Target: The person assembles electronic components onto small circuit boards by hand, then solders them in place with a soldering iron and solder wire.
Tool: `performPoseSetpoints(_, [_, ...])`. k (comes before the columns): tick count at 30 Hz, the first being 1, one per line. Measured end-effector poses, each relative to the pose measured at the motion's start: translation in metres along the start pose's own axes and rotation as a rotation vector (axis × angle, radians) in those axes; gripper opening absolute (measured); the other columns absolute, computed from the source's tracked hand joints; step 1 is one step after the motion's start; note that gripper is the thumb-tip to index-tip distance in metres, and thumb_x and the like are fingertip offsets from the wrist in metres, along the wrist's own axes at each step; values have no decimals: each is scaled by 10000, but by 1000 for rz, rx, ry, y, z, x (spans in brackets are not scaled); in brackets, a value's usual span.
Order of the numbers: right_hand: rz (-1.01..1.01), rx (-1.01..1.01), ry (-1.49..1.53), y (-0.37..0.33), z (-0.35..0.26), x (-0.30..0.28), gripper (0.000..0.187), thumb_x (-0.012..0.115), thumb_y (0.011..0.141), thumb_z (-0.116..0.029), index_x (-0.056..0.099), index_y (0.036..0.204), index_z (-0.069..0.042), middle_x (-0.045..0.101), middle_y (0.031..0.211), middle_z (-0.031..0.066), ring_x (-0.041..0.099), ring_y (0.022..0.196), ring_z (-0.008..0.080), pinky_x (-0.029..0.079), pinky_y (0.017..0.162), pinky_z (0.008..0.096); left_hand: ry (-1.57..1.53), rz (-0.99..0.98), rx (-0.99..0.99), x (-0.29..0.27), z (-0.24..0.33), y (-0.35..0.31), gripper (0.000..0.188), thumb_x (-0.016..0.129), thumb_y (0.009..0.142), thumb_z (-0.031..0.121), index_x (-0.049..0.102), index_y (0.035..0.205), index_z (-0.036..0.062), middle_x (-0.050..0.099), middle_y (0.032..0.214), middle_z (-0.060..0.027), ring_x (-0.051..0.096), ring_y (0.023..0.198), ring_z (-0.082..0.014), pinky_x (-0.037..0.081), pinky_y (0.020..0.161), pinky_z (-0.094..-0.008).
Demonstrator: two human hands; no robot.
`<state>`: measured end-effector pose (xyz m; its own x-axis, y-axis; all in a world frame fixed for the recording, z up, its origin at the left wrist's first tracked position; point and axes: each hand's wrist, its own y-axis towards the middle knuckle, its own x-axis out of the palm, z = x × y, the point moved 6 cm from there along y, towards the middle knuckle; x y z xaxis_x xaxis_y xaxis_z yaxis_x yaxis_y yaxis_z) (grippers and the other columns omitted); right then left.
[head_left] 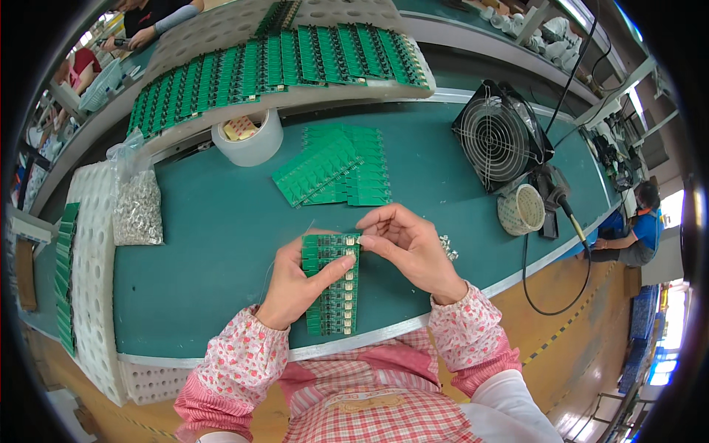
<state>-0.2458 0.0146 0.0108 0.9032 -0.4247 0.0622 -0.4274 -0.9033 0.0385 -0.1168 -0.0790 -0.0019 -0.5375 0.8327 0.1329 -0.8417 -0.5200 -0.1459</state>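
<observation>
My left hand (pixel 286 284) grips a green circuit board panel (pixel 314 319), its thumb lying across the front. The panel is held upright over the table's near edge. Small silvery metal connectors (pixel 348 295) run in a column down its right side. At the panel's top right corner, my right hand (pixel 406 247) has thumb and forefinger drawn together in a pinch. Whatever sits between those fingertips is too small to make out. Loose metal connectors (pixel 447 248) lie on the table just beyond the right hand, partly hidden by it.
Bare panels (pixel 332 164) lie stacked ahead. Behind stand a tape roll (pixel 251 144) and a foam tray (pixel 369 90) of filled boards. Left are a bag of connectors (pixel 138 207) and white foam (pixel 94 295). A fan (pixel 493 136), cardboard tube (pixel 520 210) and corded soldering iron (pixel 566 205) stand right.
</observation>
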Motion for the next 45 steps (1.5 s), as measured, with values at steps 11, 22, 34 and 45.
performPoseSetpoints(11, [-102,58,-5,-1,0,-2,181,665,844,-30,536,970,-12,572,895,11,560,822,65,477,749,212,131,-15,6,2,-1,0,200,704,797,82,626,964,4,632,831,-17,584,732,-72,479,660,-232])
performPoseSetpoints(22, [-157,98,27,-1,4,-5,201,670,840,-48,540,987,-3,577,888,19,560,812,76,482,757,229,148,-37,24,2,0,0,147,716,801,91,641,897,8,608,833,-15,585,729,-74,478,637,-235])
performPoseSetpoints(34, [-162,97,4,3,0,-4,199,678,833,-47,539,966,2,581,864,18,570,787,78,491,730,223,121,-92,-7,2,2,2,158,718,803,105,633,900,14,607,817,-2,566,734,-66,457,645,-226])
performPoseSetpoints(45, [-134,81,-54,1,-4,-6,162,664,842,-44,552,947,6,585,850,16,562,767,74,486,709,217,64,-128,-28,4,4,7,172,724,783,109,603,881,35,612,763,9,560,689,-52,454,626,-213])
